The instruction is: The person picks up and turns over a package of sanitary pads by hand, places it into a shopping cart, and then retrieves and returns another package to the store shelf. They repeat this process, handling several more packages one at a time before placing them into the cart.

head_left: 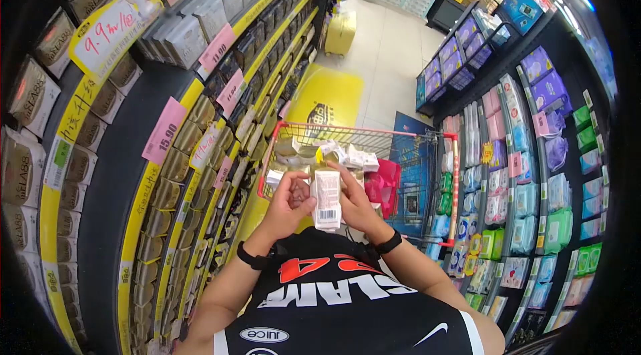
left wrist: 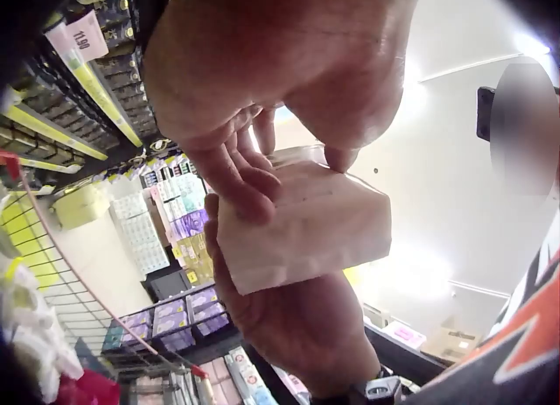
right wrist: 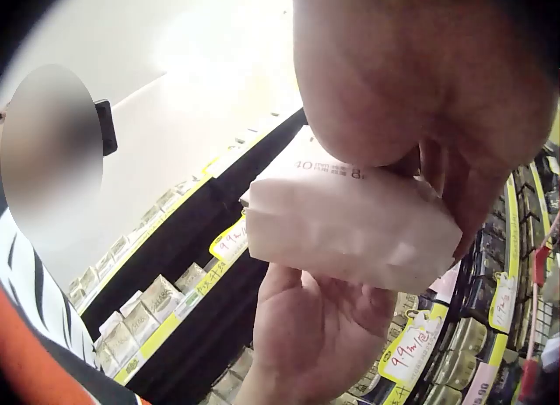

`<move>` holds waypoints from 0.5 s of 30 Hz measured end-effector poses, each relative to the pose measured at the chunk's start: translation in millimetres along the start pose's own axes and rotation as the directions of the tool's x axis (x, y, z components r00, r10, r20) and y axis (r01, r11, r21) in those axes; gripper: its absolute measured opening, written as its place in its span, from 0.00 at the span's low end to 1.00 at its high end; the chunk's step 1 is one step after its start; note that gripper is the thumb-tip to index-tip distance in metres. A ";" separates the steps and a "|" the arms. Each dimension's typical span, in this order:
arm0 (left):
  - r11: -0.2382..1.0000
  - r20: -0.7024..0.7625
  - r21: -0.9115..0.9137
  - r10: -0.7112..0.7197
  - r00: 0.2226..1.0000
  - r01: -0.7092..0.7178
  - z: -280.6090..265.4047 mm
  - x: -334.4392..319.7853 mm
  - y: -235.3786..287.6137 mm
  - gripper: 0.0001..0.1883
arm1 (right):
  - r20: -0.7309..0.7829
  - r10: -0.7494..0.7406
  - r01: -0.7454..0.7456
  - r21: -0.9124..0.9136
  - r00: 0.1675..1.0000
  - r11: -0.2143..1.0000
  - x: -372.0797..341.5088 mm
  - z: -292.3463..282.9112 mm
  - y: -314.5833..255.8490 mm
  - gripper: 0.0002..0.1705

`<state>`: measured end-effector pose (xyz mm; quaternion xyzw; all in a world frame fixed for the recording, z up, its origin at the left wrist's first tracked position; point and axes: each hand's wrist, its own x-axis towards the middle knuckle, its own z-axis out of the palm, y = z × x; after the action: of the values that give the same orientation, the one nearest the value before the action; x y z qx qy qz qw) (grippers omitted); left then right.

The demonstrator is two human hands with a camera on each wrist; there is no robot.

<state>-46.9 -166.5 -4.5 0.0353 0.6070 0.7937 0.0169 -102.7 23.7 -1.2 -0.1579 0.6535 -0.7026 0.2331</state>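
Between both hands, in front of the chest, is a small white packet (head_left: 327,195) with printed lines and a barcode on the side facing the head camera. My left hand (head_left: 292,205) holds its left side, fingers bent, thumb at the edge. In the left wrist view, that hand's fingers and thumb lie on the packet's upper edge. My right hand (head_left: 357,205) grips the opposite side, its fingers partly hidden behind the packet. Seen from the right wrist, the packet (right wrist: 350,230) has a wrinkled soft wrapper with small print along the top.
A red-rimmed shopping cart (head_left: 455,175) stands just beyond the hands, holding several white packs (head_left: 344,155) and a pink bag (head_left: 384,181). Shelves of packs with pink price tags (head_left: 163,129) line the left. On the right are wipes packs (head_left: 559,231) and a rack of purple packs (head_left: 461,48).
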 end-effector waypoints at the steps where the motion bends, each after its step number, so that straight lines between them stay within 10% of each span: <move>1: 1.000 -0.003 -0.005 0.006 1.000 -0.006 -0.5 -1.0 1.3 0.27 | 0.023 0.011 -0.011 0.000 1.000 1.000 -0.4 -1.1 0.5 0.39; 15: 0.992 0.033 0.127 -0.029 0.999 0.025 -15.9 -10.8 -1.8 0.38 | 0.128 0.055 -0.048 -0.060 0.990 0.997 -0.6 6.1 7.7 0.31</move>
<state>-37.3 -182.1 -10.8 0.0420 0.6560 0.7527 0.0360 -98.1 18.5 -8.2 -0.1927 0.6606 -0.6658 0.2884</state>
